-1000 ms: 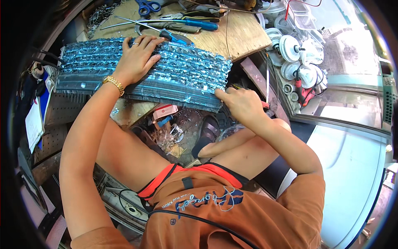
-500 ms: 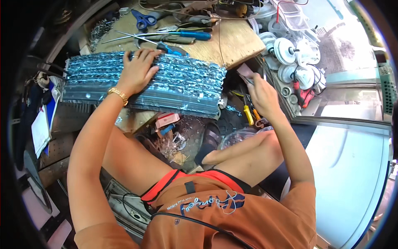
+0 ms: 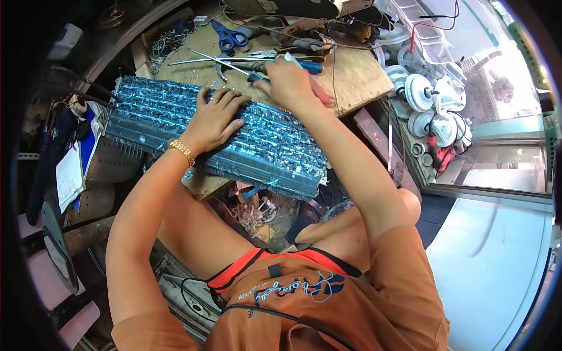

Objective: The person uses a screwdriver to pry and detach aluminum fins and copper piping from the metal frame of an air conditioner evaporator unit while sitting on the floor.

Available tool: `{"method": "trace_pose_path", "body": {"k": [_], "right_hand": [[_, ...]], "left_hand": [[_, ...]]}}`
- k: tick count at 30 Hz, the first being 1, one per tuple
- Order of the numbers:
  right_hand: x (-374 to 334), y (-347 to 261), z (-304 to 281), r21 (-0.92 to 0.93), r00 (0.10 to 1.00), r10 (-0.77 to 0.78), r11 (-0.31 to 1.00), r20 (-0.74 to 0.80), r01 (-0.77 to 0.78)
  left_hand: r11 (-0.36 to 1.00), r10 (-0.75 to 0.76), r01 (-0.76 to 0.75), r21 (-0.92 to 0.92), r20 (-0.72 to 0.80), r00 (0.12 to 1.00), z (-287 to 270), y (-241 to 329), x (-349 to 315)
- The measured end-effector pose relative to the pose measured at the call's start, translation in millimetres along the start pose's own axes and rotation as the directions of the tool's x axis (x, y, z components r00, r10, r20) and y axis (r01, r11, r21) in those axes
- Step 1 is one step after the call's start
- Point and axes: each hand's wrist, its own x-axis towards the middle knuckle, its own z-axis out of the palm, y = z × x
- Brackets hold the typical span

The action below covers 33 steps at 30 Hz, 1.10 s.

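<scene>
A bluish finned metal coil (image 3: 158, 137), with ragged, crushed-looking rows of fins, lies tilted across the front of the wooden bench. My left hand (image 3: 219, 117) rests on top of it, fingers spread over the fins. Above the bench, my right hand (image 3: 287, 85) is curled close to the blue handle of a screwdriver (image 3: 256, 76); whether it touches the handle is unclear. A blurred red-pink thing (image 3: 322, 93) sticks out at the little-finger side of this hand, seemingly held; its kind cannot be made out.
Blue scissors (image 3: 229, 38), pliers (image 3: 263, 54) and a pile of small metal bits (image 3: 170, 44) lie on the wooden bench (image 3: 366, 82). White round parts (image 3: 418, 90) and a red-handled tool (image 3: 442, 155) sit at the right. Scraps litter the floor (image 3: 260, 219) below.
My right hand has swung from beyond the bench's right edge up and left over the tools. The coil's right end sits lower in view, with my left hand still on it. The view has shifted.
</scene>
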Motion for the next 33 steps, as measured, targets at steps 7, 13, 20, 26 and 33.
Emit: {"method": "trace_pose_path", "body": {"k": [7,13,20,26,33], "right_hand": [[-15,29,-31,0.097,0.969,0.119,0.985,0.216,-0.142],[-158,58,-203,0.491,0.927,0.101,0.824,0.362,-0.281],[-258,20,-325,0.208,0.589,0.318,0.727,0.743,-0.654],[-278,15,-338,0.225,0.529,0.35,0.629,0.773,-0.744],[-281,17,-326,0.25,0.586,0.301,0.692,0.752,-0.677]], "left_hand": [[1.0,0.012,-0.012,-0.025,0.008,1.0,2,3,12],[0.994,-0.046,0.058,0.09,-0.127,0.991,6,19,16],[0.999,0.022,-0.02,-0.039,0.056,0.998,17,57,42],[0.999,0.044,-0.043,-0.021,0.015,0.999,18,55,41],[0.999,0.036,-0.035,-0.017,0.062,0.997,19,53,45]]}}
